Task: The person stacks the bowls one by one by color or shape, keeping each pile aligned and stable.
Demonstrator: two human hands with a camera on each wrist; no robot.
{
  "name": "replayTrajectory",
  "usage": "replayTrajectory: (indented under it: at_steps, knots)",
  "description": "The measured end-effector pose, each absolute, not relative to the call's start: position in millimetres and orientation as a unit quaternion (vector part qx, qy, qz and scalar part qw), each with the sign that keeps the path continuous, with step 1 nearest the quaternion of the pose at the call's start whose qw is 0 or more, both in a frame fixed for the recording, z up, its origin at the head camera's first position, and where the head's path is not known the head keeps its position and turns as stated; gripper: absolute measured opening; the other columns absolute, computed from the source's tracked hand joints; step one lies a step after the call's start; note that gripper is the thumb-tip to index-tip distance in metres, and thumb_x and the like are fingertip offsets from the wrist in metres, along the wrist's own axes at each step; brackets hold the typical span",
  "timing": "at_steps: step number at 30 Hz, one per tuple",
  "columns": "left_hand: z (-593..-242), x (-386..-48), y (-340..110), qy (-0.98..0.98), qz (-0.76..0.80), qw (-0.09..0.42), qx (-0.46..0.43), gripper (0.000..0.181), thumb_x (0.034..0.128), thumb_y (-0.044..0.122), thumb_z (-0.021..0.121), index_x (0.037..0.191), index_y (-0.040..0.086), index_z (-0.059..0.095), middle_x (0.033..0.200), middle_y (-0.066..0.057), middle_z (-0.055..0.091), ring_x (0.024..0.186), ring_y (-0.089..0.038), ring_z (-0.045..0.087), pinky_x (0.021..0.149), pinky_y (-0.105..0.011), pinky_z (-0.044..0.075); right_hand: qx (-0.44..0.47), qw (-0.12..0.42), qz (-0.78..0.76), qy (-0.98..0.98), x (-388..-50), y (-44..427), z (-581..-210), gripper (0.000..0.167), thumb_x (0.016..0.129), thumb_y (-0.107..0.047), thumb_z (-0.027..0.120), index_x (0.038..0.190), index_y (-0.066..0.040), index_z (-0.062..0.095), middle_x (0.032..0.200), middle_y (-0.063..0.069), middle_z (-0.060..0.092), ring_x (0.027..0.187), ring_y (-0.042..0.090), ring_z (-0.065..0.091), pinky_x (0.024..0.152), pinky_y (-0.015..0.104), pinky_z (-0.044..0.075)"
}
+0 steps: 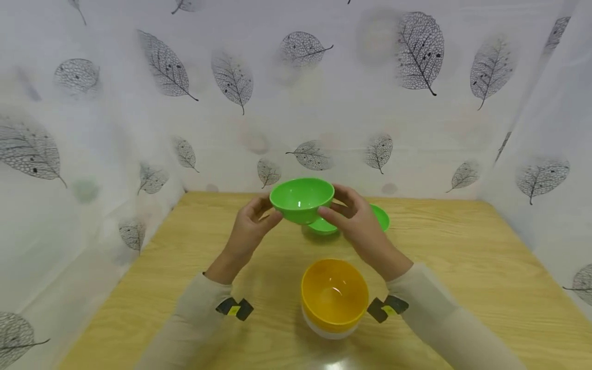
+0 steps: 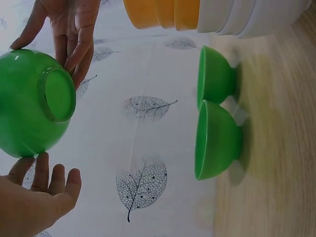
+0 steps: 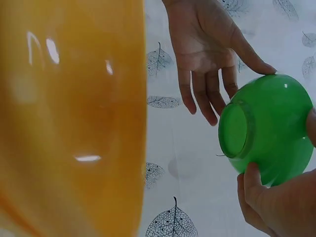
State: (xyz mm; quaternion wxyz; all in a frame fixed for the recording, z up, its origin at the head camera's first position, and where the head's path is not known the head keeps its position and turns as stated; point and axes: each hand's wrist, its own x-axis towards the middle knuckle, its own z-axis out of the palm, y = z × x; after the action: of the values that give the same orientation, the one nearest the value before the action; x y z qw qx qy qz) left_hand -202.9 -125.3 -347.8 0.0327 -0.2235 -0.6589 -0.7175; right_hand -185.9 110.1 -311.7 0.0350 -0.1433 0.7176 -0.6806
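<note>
A green bowl [image 1: 301, 199] is held up above the table between both hands, its opening tilted toward the head camera. My left hand [image 1: 247, 228] holds it at the left side, thumb near the rim. On the right side my right hand [image 1: 363, 226] grips it, thumb in front and fingers behind. From the left wrist, the bowl's underside and foot ring [image 2: 59, 94] show between the two hands. Two more green bowls [image 2: 217, 140] stand upright side by side on the table, partly hidden in the head view by the held bowl and right hand.
A stack of orange bowls [image 1: 334, 293] sits on white bowls [image 1: 330, 333] near the table's front, between the forearms. The wooden table [image 1: 462, 267] is enclosed by white leaf-patterned sheeting [image 1: 342, 118] at the back and sides. An orange bowl [image 3: 74, 118] fills the right wrist view's left side.
</note>
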Motion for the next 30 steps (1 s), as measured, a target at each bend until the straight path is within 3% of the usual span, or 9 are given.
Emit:
replayTrajectory:
  at_steps: [6, 13, 22, 30]
  knots:
    - [-348, -196, -122, -0.65, -0.722, 0.018, -0.237, 0.056, 0.0873, 0.022, 0.071, 0.13, -0.004, 0.048, 0.131, -0.011, 0.056, 0.121, -0.02, 0.053, 0.102, -0.033, 0.046, -0.151, 0.034, -0.68, 0.717, -176, 122, -317, 0.066, 0.09, -0.018, 0.068, 0.146, -0.009, 0.034, 0.146, 0.006, 0.039, 0.13, 0.025, 0.044, 0.097, 0.025, 0.048]
    - [-346, -186, -118, -0.645, -0.713, -0.001, -0.273, 0.071, 0.084, 0.031, 0.073, 0.139, -0.002, 0.042, 0.136, -0.015, 0.05, 0.121, -0.018, 0.051, 0.103, -0.033, 0.045, -0.19, 0.04, -0.668, 0.719, -165, 140, -321, 0.063, 0.092, -0.018, 0.066, 0.146, -0.01, 0.036, 0.143, 0.008, 0.043, 0.119, 0.019, 0.053, 0.094, 0.026, 0.051]
    - [-349, -170, -114, -0.665, -0.678, -0.016, -0.312, 0.065, 0.0826, 0.026, 0.076, 0.135, -0.001, 0.048, 0.136, -0.012, 0.052, 0.126, -0.026, 0.046, 0.104, -0.039, 0.044, -0.237, 0.042, -0.671, 0.702, -147, 158, -333, 0.071, 0.09, -0.02, 0.068, 0.147, -0.005, 0.03, 0.146, 0.014, 0.039, 0.122, 0.012, 0.051, 0.096, 0.027, 0.049]
    - [-349, -161, -113, -0.683, -0.639, -0.004, -0.354, 0.072, 0.0781, 0.024, 0.08, 0.138, 0.003, 0.046, 0.137, -0.011, 0.052, 0.124, -0.021, 0.05, 0.104, -0.038, 0.044, -0.316, 0.01, -0.651, 0.691, -139, 168, -347, 0.077, 0.087, -0.029, 0.071, 0.146, -0.002, 0.031, 0.147, 0.011, 0.041, 0.131, 0.013, 0.044, 0.104, 0.022, 0.04]
